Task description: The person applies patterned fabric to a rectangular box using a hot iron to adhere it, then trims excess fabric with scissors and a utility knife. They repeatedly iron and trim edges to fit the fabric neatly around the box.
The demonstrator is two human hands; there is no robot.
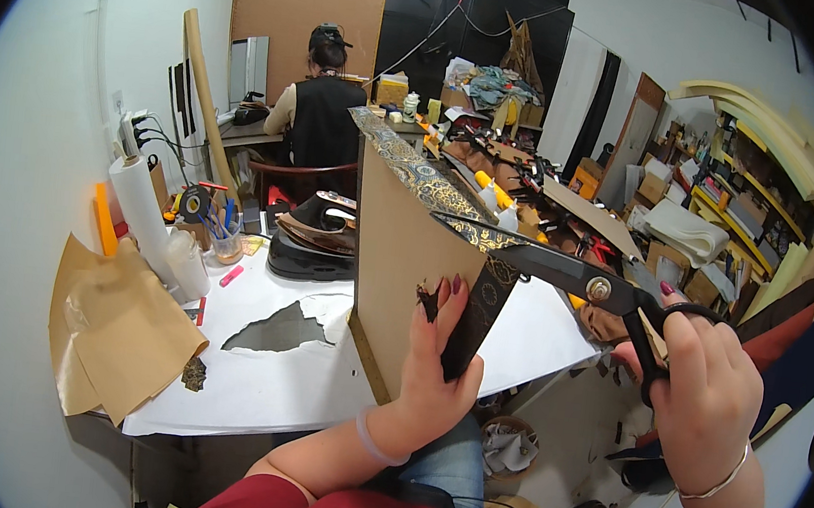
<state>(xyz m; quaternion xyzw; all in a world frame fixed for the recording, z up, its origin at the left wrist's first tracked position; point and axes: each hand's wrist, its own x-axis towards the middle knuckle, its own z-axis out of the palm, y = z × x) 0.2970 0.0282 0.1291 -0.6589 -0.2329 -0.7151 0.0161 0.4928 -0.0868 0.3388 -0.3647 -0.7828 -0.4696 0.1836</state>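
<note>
My left hand (436, 376) grips a tan board (390, 242) standing upright on edge at the front of the table. Dark fabric with a gold and blue pattern (423, 178) runs along the board's top edge and down its right side. A small dark scrap (427, 303) shows at my left fingers. In my right hand (711, 385) are large black scissors (611, 293), fingers and thumb through the handles. Their blades point left and lie at the fabric by the board's upper right corner. Whether the blades have fabric between them I cannot tell.
White paper with a torn gap covers the table (234, 385). Brown paper (126, 334) lies left, near a cup of pens (226, 245) and a black iron-like tool (314, 244). Clamps and boards crowd the right. A person (323, 106) sits beyond, back turned. A waste bin (509, 448) stands below.
</note>
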